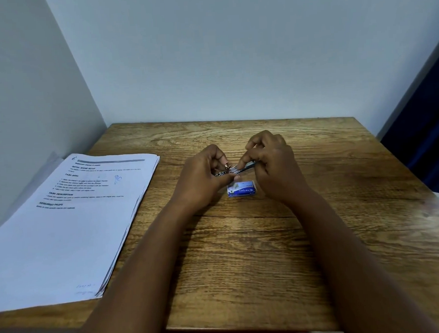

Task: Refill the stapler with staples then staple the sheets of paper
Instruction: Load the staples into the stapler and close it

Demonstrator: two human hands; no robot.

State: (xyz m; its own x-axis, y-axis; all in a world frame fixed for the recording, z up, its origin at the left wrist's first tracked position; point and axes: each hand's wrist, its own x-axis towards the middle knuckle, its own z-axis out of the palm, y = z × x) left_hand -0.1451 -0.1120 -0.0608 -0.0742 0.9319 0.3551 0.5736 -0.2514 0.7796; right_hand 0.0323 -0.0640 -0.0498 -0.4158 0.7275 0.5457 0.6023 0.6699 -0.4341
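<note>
A small metal stapler [235,168] is held just above the wooden table [243,254], between both hands. My left hand [203,178] grips its left end with thumb and curled fingers. My right hand [269,163] pinches its right end from above. Most of the stapler is hidden by the fingers, and I cannot tell whether staples are in it. A small blue and white staple box [242,190] lies on the table just below the hands. A stack of printed sheets of paper [71,225] lies at the left of the table.
The table stands in a corner between pale walls. The paper stack hangs over the table's left edge. A dark blue curtain [425,135] hangs at the right.
</note>
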